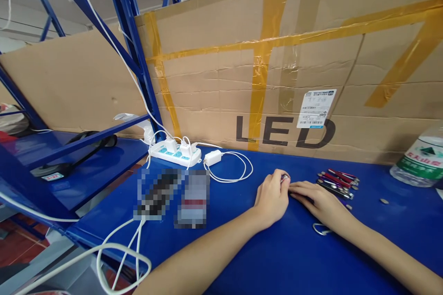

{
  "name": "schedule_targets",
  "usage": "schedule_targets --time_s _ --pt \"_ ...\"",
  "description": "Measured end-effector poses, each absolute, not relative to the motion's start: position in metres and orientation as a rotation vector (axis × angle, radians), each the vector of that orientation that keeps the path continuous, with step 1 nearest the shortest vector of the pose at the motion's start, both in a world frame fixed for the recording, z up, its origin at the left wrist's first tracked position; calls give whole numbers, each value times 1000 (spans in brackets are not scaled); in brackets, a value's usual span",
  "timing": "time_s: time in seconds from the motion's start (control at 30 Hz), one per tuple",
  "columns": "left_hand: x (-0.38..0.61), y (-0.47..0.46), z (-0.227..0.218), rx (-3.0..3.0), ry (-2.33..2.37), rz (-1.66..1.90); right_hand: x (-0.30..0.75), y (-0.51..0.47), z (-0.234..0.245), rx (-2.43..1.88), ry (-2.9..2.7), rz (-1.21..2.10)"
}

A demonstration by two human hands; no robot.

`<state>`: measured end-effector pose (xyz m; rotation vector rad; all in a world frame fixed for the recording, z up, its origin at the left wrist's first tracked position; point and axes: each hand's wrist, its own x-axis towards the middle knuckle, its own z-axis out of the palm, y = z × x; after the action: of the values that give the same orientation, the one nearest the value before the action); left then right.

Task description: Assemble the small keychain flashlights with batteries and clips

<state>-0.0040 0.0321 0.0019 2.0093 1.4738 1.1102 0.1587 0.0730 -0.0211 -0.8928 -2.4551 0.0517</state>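
My left hand (273,197) is closed over the blue table, its thumb and fingers curled around a small shiny piece (284,178) mostly hidden by the fingers. Just right of it, my right hand (320,203) reaches in with fingers stretched out low over the tabletop, tips close to the left hand; nothing shows in them. Beyond the right hand lies a pile of slim red, purple and black metallic tubes (337,183) with silvery ends. Below the right wrist is a silvery carabiner clip (321,229). A small round metal disc (384,201) rests farther right.
A white power strip (176,153) with plugs and a white adapter (213,157) with coiled cable stand at the back left. Two blurred-out items (193,200) lie in front. A large taped cardboard sheet (214,92) closes the back; a plastic bottle (420,159) stands right.
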Motion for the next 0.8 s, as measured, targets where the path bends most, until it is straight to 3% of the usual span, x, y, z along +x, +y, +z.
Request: schedule_targets --time_s 0.8 --pt "-4 29 4 2163 1458 1084 156 62 -8 -1169 -1878 396"
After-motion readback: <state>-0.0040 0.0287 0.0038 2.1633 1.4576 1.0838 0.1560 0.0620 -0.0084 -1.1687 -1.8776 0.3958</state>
